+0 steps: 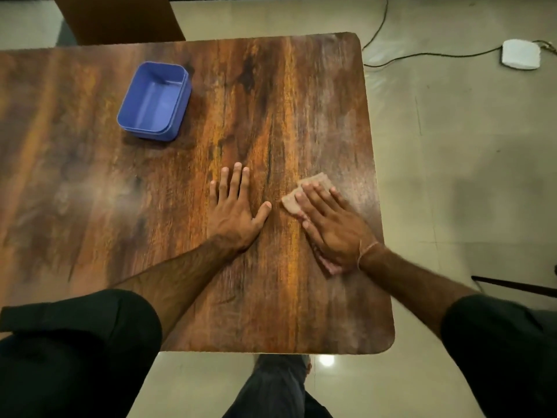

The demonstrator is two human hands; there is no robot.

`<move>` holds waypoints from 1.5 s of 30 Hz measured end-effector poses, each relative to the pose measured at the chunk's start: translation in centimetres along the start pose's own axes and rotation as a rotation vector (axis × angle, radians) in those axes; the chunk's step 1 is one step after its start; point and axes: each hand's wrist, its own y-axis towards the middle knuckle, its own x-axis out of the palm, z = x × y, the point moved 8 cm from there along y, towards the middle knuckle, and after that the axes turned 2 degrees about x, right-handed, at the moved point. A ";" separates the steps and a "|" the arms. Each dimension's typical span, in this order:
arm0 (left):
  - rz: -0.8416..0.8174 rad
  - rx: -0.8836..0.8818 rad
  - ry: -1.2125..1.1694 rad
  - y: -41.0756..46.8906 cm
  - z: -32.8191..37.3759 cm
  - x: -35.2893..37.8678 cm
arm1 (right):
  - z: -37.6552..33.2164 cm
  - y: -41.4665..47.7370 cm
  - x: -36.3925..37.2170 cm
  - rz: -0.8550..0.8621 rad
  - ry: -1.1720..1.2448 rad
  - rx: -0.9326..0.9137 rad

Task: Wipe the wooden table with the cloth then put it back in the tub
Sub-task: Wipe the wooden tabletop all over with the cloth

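Head view.
- Wooden desk (286,101): dark grain, rounded corners.
- Blue plastic tub (181,113): rectangular, standing on the desk's far left part, well apart from both hands.
- Cloth (320,180): small, beige, lying flat on the desk near its right edge (partly hidden under fingers).
- Left hand (233,214): flat on bare wood, fingers straight and spread, holding nothing.
- Right hand (334,227): fingers straight, pressing down on the cloth; thin thread band (366,251) at the wrist.
- White box (520,54): on the floor, cable (422,55) attached.
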 end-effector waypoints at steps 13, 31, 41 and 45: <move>0.012 -0.169 -0.067 0.6 1.3 0.4 | 2.9 5.1 -1.8 -0.030 -0.025 -0.090; 0.061 -0.278 -0.063 0.6 2.1 0.9 | 3.9 7.4 -1.9 0.025 -0.035 -0.210; 0.047 -0.432 -0.091 0.6 1.3 0.0 | 6.7 15.4 -4.2 -0.036 -0.040 -0.381; 0.063 -0.477 -0.089 0.3 1.2 0.0 | 4.9 13.1 -3.4 0.015 -0.015 -0.398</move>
